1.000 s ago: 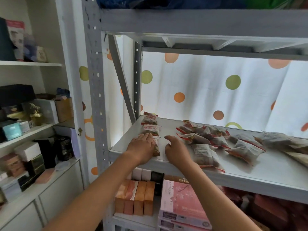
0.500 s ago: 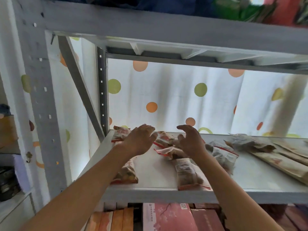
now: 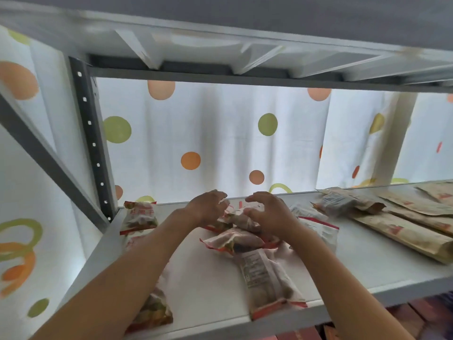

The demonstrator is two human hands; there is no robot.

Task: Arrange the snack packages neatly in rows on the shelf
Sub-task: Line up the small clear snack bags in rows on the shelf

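Small red-and-white snack packages lie on the white shelf (image 3: 208,283). One column runs down the left side: a package at the back (image 3: 139,217), and one at the front edge (image 3: 153,312) partly under my left forearm. A loose pile (image 3: 232,241) sits mid-shelf, with one package (image 3: 267,283) lying label-up in front of it. My left hand (image 3: 208,207) reaches over the back of the pile, its fingers curled onto the edge of a package. My right hand (image 3: 269,212) hovers beside it, fingers arched and spread, thumb touching the same package.
Flat brown paper bags (image 3: 404,231) and a crumpled packet (image 3: 343,202) lie on the shelf's right side. The upper shelf (image 3: 220,45) hangs low overhead. A perforated grey post (image 3: 93,143) and a diagonal brace (image 3: 44,155) stand at the left. A dotted curtain (image 3: 208,143) hangs behind.
Both hands left the front package of the left column, rose, and moved back and right onto the pile. The camera came closer and tilted up.
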